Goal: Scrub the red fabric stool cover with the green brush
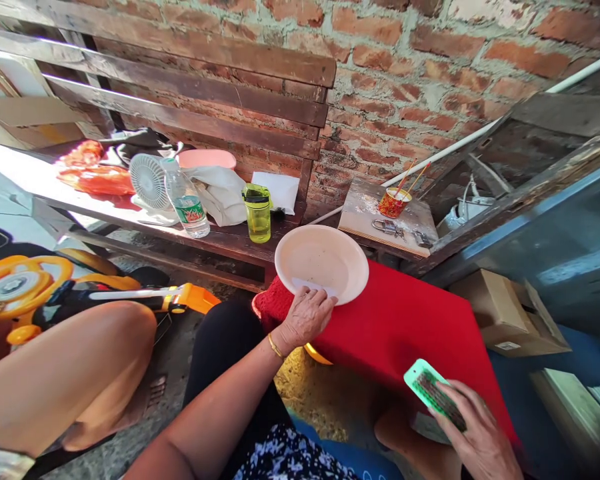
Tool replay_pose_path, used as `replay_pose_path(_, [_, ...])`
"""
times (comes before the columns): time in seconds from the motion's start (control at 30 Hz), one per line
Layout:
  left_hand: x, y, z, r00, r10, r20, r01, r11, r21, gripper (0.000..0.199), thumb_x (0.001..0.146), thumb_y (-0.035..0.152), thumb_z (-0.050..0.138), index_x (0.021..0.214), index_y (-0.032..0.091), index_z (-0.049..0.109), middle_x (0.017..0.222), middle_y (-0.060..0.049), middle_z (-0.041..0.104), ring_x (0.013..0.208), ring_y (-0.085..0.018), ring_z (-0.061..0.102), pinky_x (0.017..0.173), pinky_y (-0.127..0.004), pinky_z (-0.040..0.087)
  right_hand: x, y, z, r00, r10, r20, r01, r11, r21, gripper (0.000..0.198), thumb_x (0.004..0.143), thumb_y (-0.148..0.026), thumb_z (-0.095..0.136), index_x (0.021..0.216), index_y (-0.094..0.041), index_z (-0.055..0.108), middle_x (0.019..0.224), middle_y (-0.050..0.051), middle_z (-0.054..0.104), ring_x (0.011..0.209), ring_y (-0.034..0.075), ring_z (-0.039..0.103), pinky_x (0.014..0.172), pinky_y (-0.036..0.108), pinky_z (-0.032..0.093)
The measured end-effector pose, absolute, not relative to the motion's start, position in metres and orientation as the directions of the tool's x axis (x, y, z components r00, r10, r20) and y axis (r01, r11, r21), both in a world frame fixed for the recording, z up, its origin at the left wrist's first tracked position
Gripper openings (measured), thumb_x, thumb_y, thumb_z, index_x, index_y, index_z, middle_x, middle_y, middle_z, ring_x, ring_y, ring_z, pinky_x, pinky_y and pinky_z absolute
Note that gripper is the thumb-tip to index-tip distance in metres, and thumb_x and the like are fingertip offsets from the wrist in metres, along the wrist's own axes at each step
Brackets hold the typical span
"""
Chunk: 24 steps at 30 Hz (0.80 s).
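Note:
A pale pink basin (325, 257) stands on a red cloth-covered surface (410, 313) in front of me. My left hand (307, 317) reaches over its near rim, fingers bent and close together on the edge of a thin whitish slip (314, 285). Part of that slip is hidden under the fingers. Lower right, my right hand (473, 420) grips a light green card (421, 368) between thumb and fingers. The card has a small hole at its upper end and rows of thin dark pieces on its face, too small to name surely.
On the wooden bench (230, 237) are a water bottle (190, 210), a yellow-green cup (258, 213) and a small fan (149, 180). A red-patterned can (394, 202) stands on a board with padlocks. A cardboard box (510, 313) lies right; another person's leg (80, 360) is left, beside a yellow toy wheel (20, 283).

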<state>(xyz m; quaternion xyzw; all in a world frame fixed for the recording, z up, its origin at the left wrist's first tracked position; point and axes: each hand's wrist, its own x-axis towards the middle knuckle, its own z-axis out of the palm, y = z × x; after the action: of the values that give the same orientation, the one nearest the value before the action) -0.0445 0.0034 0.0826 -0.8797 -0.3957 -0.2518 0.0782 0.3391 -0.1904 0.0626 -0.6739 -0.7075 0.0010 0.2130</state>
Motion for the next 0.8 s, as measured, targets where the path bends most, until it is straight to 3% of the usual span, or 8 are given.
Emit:
replay_pose_path(0.1, [-0.045,0.003,0.082,0.554,0.654,0.515,0.737,-0.673,0.062,0.014,0.101,0.021,0.055,0.114,0.021,0.06,0.092,-0.003,0.063,0.085,-0.023,0.058,0.081,-0.041,0.035,0.28,-0.152,0.061,0.09,0.946,0.31,0.87,0.077,-0.488,0.043,0.096,-0.057,0.056,0.127,-0.028,0.06,0.12,0.007,0.066,0.108,0.024,0.067,0.088,0.038,0.059])
replay_pose_path(0.2, [-0.045,0.002,0.082,0.551,0.646,0.529,0.733,-0.677,0.064,0.014,0.101,0.02,0.055,0.115,0.021,0.059,0.092,-0.003,0.063,0.084,-0.023,0.058,0.082,-0.041,0.035,0.219,-0.108,0.056,0.023,0.947,0.321,0.826,0.163,-0.54,0.036,0.098,-0.046,0.056,0.129,-0.026,0.058,0.117,0.008,0.066,0.108,0.024,0.066,0.091,0.039,0.057])
replay_pose_path(0.33, [-0.045,0.003,0.079,0.55,0.639,0.538,0.725,-0.685,0.072,0.015,0.101,0.019,0.054,0.116,0.021,0.059,0.092,-0.003,0.063,0.085,-0.023,0.059,0.084,-0.041,0.037,0.167,-0.072,0.044,-0.105,0.953,0.285,0.874,0.225,-0.43,0.035,0.096,-0.034,0.059,0.13,-0.025,0.058,0.117,0.009,0.068,0.106,0.027,0.065,0.093,0.044,0.054])
replay_pose_path(0.43, [-0.045,0.002,0.078,0.552,0.647,0.526,0.72,-0.688,0.089,0.017,0.1,0.017,0.055,0.116,0.022,0.059,0.094,-0.003,0.063,0.086,-0.023,0.059,0.085,-0.041,0.038,0.159,-0.064,0.035,-0.111,0.96,0.257,0.92,0.197,-0.34,0.037,0.096,-0.036,0.06,0.131,-0.025,0.057,0.118,0.01,0.069,0.105,0.029,0.065,0.092,0.046,0.052])
replay_pose_path(0.63, [-0.046,0.003,0.08,0.546,0.655,0.523,0.721,-0.685,0.105,0.023,0.096,0.014,0.057,0.118,0.022,0.06,0.097,-0.005,0.064,0.088,-0.024,0.06,0.083,-0.041,0.042,0.211,-0.073,0.028,0.069,0.959,0.275,0.952,0.019,-0.307,0.04,0.098,-0.044,0.052,0.13,-0.02,0.057,0.118,0.013,0.069,0.104,0.031,0.064,0.09,0.046,0.05])
replay_pose_path(0.8, [-0.042,-0.007,0.078,0.475,0.572,0.669,0.709,-0.699,0.094,0.028,0.094,0.02,0.063,0.122,0.025,0.064,0.125,-0.013,0.062,0.122,-0.032,0.056,0.102,-0.051,0.045,0.287,-0.096,0.023,0.265,0.919,0.292,0.934,-0.169,-0.316,0.052,0.096,-0.057,0.046,0.129,-0.018,0.057,0.117,0.016,0.07,0.104,0.032,0.064,0.09,0.046,0.05])
